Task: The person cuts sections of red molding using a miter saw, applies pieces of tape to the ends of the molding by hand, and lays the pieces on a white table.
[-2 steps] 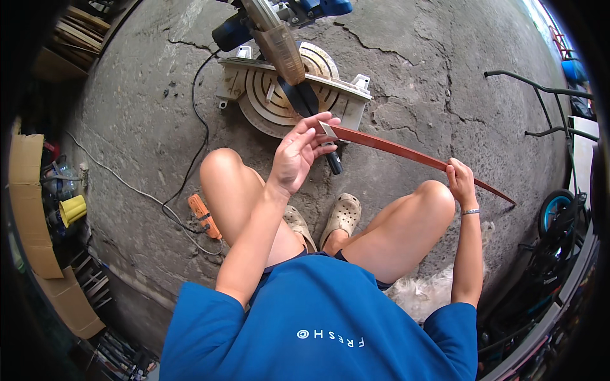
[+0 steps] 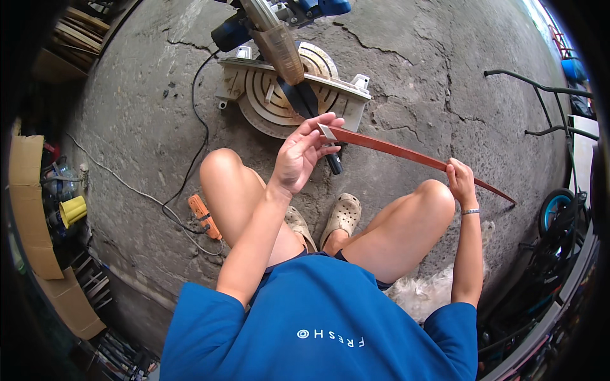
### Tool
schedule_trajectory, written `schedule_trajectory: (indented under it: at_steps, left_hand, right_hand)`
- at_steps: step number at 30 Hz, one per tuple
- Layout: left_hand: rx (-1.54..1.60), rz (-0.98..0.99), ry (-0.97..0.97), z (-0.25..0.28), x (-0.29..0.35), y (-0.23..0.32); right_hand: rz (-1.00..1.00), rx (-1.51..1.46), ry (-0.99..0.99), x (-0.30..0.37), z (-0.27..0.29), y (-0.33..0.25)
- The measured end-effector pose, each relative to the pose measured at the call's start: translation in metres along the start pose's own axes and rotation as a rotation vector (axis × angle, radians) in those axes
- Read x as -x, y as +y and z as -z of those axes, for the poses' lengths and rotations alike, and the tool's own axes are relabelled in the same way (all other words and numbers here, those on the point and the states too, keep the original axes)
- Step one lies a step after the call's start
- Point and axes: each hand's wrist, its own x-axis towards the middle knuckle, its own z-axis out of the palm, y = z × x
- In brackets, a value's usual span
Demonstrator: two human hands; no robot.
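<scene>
A long, thin reddish-brown strip [image 2: 394,150] with a pale, slanted cut end crosses in front of me, its far right end reaching down toward the floor. At the pale end, my left hand [image 2: 298,155] holds it lightly, thumb on the near side and fingers behind. My right hand [image 2: 460,180] is closed round the strip farther along, above my right knee. Just beyond my left hand stands a miter saw [image 2: 270,105] with a round slotted base and a raised blue and black head; its black handle lies partly behind my left fingers.
On the floor to the left lie an orange power strip [image 2: 203,216] and a black cord [image 2: 208,127]. A white furry animal [image 2: 422,292] is partly hidden by my right leg. Cardboard [image 2: 28,203] lines the left side; a dark wheeled frame [image 2: 559,222] stands right.
The fingers of my left hand have shifted very slightly at the strip's pale end. My right hand and the saw look unmoved.
</scene>
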Motion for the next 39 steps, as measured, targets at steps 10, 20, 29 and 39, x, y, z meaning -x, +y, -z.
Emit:
schedule_trajectory:
  at_steps: [10,20,29,39]
  left_hand:
    - [-0.072,-0.158,0.056,-0.030,0.001,-0.027]
    - [-0.227,-0.249,0.248,-0.058,-0.005,-0.033]
    - [0.020,-0.196,0.375,-0.082,0.003,-0.036]
    - [-0.506,-0.200,0.339,-0.071,0.031,0.019]
  right_hand:
    - [-0.076,-0.078,0.010,-0.004,0.022,0.006]
    - [-0.123,-0.045,0.120,-0.006,0.024,0.000]
    - [-0.155,-0.009,0.229,-0.008,0.006,0.008]
    - [-0.112,-0.033,0.232,-0.005,0.004,0.010]
